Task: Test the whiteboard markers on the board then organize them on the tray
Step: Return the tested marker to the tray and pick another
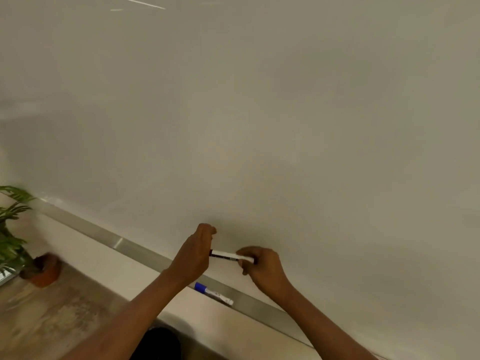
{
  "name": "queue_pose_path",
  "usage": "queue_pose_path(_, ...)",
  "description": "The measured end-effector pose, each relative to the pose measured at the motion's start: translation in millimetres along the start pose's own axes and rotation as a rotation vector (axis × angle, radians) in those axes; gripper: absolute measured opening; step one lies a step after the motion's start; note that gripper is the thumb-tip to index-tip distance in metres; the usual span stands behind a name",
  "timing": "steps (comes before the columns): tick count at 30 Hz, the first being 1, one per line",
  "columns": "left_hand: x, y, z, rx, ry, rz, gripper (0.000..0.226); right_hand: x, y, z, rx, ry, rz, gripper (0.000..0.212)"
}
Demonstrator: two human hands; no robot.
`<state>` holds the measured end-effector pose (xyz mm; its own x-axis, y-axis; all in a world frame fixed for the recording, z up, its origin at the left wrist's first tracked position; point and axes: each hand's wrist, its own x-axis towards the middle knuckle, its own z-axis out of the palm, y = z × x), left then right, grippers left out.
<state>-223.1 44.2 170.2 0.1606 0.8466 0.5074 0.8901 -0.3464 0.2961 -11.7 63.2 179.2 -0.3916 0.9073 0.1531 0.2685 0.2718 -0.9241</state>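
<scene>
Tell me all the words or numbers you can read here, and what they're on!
No text here can be read.
On the black marker: dark print along its white barrel, too blurred to read.
On the blue-capped marker lying on the tray: small marks on its barrel, too blurred to read.
On the whiteboard: no writing shows.

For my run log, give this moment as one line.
black marker: right hand grips barrel, left hand holds dark end | blue marker: on tray
</scene>
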Motion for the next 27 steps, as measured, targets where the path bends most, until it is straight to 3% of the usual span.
queue_pose_path(5, -28.2, -53.4, 29.7, 0.077, -0.181, -0.074, 0.065, 14.9, 53.9, 46.8, -0.227, -0.091, 0.151, 0.025)
queue_pose_path(9, -52.1, -85.7, 53.9, 0.194, -0.321, 0.039, 0.042, 19.4, 81.0, 79.1, -0.272, -0.051, 0.292, 0.026)
queue_pose_path(12, -65.1, -107.8, 77.0, 0.207, -0.361, 0.072, 0.041, 22.1, 98.8, 96.2, -0.289, -0.034, 0.357, 0.023)
queue_pose_path(16, -67.7, -118.4, 99.4, 0.223, -0.428, 0.06, 0.043, 21.3, 116.9, 108.3, -0.389, 0.025, 0.338, 0.024)
queue_pose_path(23, -70.3, -137.6, 124.6, 0.235, -0.578, 0.019, 0.046, 15.9, 138.4, 121.9, -0.777, -0.126, 0.239, 0.025)
queue_pose_path(27, -70.9, -137.8, 129.9, 0.237, -0.615, 0.031, 0.044, 15.6, 153.2, 129.0, -0.837, -0.158, 0.274, 0.052)
